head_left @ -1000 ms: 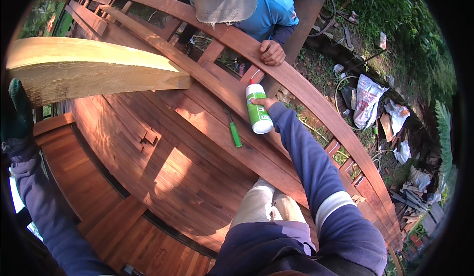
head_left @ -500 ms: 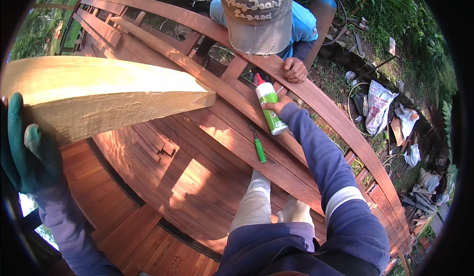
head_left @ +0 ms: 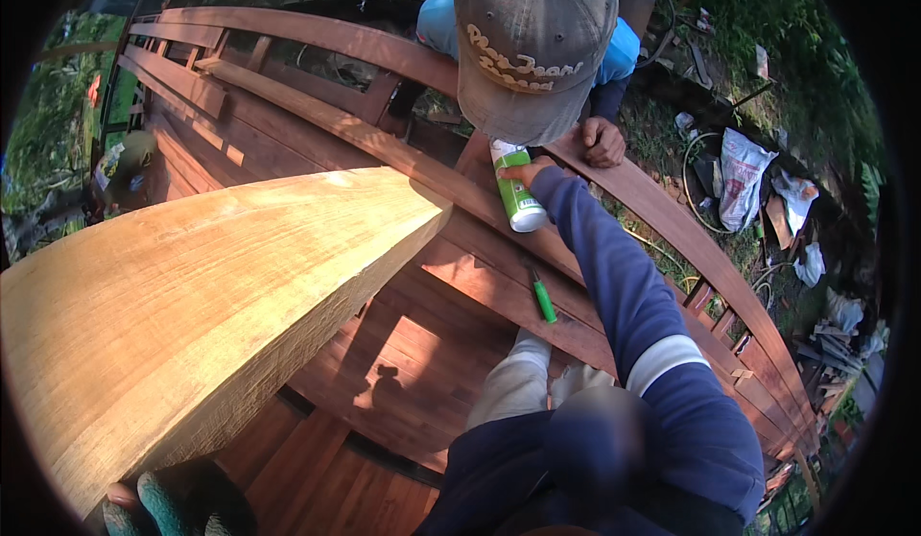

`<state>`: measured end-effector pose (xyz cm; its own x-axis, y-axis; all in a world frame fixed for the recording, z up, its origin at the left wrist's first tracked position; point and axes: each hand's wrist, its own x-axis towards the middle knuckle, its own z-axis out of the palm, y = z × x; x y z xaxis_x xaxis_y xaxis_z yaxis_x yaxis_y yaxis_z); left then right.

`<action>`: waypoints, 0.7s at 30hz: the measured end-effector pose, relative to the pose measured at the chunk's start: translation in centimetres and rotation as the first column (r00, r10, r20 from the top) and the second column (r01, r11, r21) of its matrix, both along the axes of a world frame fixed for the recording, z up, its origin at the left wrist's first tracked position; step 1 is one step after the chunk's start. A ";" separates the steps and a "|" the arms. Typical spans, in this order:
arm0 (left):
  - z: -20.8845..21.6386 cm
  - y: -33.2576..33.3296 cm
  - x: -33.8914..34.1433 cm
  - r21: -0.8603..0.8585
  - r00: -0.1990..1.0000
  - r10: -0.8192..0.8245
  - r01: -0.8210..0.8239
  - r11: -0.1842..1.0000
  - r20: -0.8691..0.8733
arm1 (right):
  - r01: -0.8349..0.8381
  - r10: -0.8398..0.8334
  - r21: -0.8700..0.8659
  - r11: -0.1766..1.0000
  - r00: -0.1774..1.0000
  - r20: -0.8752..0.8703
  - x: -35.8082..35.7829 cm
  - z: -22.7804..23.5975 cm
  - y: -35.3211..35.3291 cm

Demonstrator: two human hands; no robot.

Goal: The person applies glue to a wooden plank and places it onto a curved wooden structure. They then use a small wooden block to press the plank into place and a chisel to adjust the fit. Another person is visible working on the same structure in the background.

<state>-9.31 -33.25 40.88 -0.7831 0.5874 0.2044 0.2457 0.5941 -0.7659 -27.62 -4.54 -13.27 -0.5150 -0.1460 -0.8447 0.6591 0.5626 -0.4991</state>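
The right hand (head_left: 531, 167) is grasping a green-and-white bottle (head_left: 523, 202) with its fingers at upper centre, seemingly to steady its tilt, while the gloved left hand (head_left: 184, 503) is sitting beside pale timber (head_left: 211, 291) at lower left, grip undeterminable.
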 end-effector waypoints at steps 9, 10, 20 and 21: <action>-0.4 0.0 -0.4 -0.011 0.998 -0.068 0.067 0.998 -0.017 | -0.177 0.176 0.057 0.983 0.984 0.010 0.3 0.3 0.4; -0.4 0.1 -0.3 -0.013 0.997 -0.075 0.075 0.997 -0.020 | -0.218 0.218 0.071 0.973 0.976 0.008 0.3 0.2 0.4; -0.8 2.1 -0.3 -0.075 0.986 -0.156 0.151 0.986 -0.065 | -0.509 0.533 0.196 0.838 0.841 -0.096 0.1 1.7 2.0; -0.8 2.3 -0.5 -0.078 0.984 -0.164 0.158 0.984 -0.073 | -0.542 0.578 0.238 0.806 0.807 -0.117 0.3 2.1 2.5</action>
<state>-9.83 -30.97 40.04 -0.6599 0.7200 0.2147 0.2706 0.4944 -0.8261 -27.35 -2.01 -11.15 -0.5327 -0.3069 -0.7887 0.1112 0.8985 -0.4247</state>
